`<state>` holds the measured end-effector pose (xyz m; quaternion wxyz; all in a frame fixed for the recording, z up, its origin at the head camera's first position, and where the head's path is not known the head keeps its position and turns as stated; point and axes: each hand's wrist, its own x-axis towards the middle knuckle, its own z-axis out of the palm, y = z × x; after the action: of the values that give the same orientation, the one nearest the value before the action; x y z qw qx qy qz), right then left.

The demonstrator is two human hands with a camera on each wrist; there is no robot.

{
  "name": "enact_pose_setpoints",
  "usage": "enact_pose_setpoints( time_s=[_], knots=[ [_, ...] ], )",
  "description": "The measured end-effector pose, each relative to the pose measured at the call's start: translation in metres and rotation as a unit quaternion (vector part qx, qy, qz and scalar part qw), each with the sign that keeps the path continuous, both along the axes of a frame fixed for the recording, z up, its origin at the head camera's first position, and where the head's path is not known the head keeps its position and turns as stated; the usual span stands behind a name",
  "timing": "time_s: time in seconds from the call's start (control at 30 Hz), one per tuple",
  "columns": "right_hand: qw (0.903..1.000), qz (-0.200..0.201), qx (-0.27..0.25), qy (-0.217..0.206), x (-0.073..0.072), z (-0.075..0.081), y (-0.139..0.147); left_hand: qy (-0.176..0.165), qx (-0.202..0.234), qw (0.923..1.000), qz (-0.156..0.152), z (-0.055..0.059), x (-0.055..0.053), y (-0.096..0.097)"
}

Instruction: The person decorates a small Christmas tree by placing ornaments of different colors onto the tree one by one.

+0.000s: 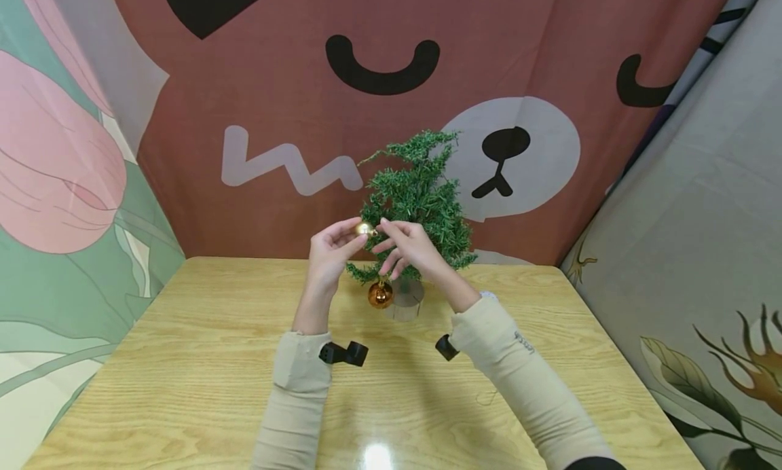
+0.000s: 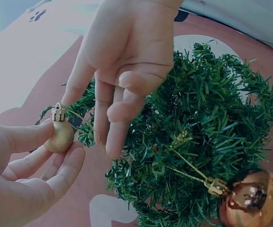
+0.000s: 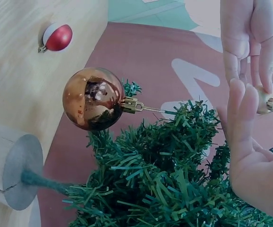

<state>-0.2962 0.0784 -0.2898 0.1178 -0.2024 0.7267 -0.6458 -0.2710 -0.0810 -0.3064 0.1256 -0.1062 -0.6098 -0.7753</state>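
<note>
My left hand (image 1: 330,256) pinches a small gold bauble (image 2: 61,136) between thumb and fingers, its cap turned up in the left wrist view. My right hand (image 1: 412,249) is beside it, one fingertip right at the cap's loop and the other fingers spread and loosely bent. A thin gold string (image 2: 74,113) runs from the cap toward my right fingers. Both hands are in front of a small green artificial Christmas tree (image 1: 415,191). From a low branch hangs a shiny copper bauble (image 3: 93,98) on a gold string.
The tree stands on a round grey base (image 3: 23,171) on the wooden table (image 1: 201,375). A red and white bauble (image 3: 58,37) lies on the table in the right wrist view. Behind the table hangs a printed brown cloth (image 1: 275,83); a thin string loop (image 1: 487,397) lies near my right sleeve.
</note>
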Motion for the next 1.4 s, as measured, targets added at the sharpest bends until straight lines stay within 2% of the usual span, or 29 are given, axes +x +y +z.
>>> enact_pose_setpoints(
  time_s=[0.17,0.3,0.47,0.7,0.9,1.0,1.13,1.27,1.4],
  knots=[
    [0.9984,0.04,-0.023,-0.033,0.003,0.001,0.0,0.005,-0.002,1.0,-0.002,0.0,0.0,0.001],
    [0.9962,0.05,-0.06,-0.036,0.004,0.002,0.0,0.002,-0.007,1.0,0.0,-0.001,0.001,0.001],
    [0.9953,0.032,-0.088,-0.022,0.003,0.004,0.001,-0.003,-0.009,0.9999,0.007,-0.003,0.001,0.0],
    [0.9969,-0.004,-0.079,-0.002,0.002,0.001,0.001,-0.012,-0.018,0.9997,0.008,-0.007,0.001,-0.001],
    [0.9964,-0.037,-0.071,0.026,0.001,0.0,0.003,0.004,-0.065,0.9976,0.022,-0.011,0.002,-0.001],
    [0.9963,-0.046,-0.06,0.04,0.0,0.0,0.004,0.015,-0.081,0.9961,0.03,-0.013,0.002,0.001],
    [0.9947,-0.057,-0.029,0.08,0.0,0.0,0.006,0.02,-0.097,0.994,0.046,-0.015,0.003,0.003],
    [0.9894,-0.071,0.042,0.119,0.0,0.0,0.009,0.013,-0.115,0.9909,0.069,-0.013,0.003,0.004],
    [0.9753,-0.081,0.127,0.161,-0.001,-0.001,0.01,0.008,-0.131,0.988,0.081,-0.012,0.004,0.004]
  ],
)
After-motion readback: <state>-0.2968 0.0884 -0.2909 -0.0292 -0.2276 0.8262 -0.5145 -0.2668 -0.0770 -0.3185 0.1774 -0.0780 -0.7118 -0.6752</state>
